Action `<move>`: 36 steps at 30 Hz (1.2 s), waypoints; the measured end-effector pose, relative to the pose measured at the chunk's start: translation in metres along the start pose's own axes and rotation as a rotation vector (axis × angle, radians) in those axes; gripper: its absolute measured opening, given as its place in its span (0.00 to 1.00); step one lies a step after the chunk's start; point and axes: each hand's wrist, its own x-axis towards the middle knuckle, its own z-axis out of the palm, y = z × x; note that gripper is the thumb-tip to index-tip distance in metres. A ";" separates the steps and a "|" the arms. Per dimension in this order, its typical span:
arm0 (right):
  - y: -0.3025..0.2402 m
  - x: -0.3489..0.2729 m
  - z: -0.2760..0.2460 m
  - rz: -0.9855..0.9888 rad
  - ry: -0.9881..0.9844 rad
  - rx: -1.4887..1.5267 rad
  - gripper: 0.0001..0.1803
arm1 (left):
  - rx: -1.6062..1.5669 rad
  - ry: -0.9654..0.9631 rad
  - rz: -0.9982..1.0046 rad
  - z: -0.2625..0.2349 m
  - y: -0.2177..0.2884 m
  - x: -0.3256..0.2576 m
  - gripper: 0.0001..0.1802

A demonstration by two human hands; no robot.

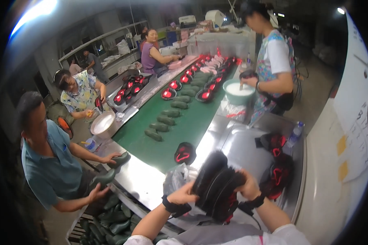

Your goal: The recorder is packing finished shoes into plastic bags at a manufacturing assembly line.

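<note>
Between my two hands I hold a bundle of black shoe uppers, with bits of red showing at its lower side. My left hand grips its left side, and my right hand is wrapped round its right side. Just beyond the bundle, a single black upper with red trim lies on the green conveyor belt. A crumpled clear plastic bag sits by my left hand. More black and red uppers are piled on the metal tray to my right.
Green shoe lasts run along the belt between rows of red-and-black uppers. A co-worker at left holds two lasts above a crate of lasts. Basins of white liquid stand beside other workers. A bottle stands on the right-hand tray.
</note>
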 end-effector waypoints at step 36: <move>0.029 -0.021 -0.132 -0.313 0.935 -1.339 0.38 | -0.526 1.067 0.457 -0.280 -0.024 0.026 0.26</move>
